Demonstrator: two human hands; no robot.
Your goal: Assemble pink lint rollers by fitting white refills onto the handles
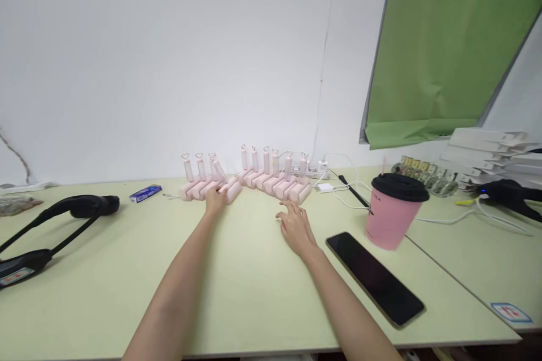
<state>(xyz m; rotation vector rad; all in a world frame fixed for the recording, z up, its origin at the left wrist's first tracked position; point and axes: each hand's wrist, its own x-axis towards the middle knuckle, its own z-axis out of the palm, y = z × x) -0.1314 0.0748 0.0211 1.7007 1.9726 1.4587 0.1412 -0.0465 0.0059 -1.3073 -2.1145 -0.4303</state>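
Note:
Pale pink rounded blocks with upright pink straps, each topped by a metal clip, stand in two rows along the wall. My left hand [215,198] reaches into the left row [193,187], its fingers closed around a pale pink block; the fingertips are partly hidden. That block's strap [219,170] leans to one side while the others in the row stand straight. One block [233,190] lies just right of this hand. My right hand [296,228] is over the table below the right row [277,183], fingers apart and bent, holding nothing.
On the right are a pink cup [389,217] with a black lid, a black phone [375,276], white cables [449,220] and stacked white boxes [478,155]. On the left lie a black headset [93,207] and a small blue-purple packet [146,193].

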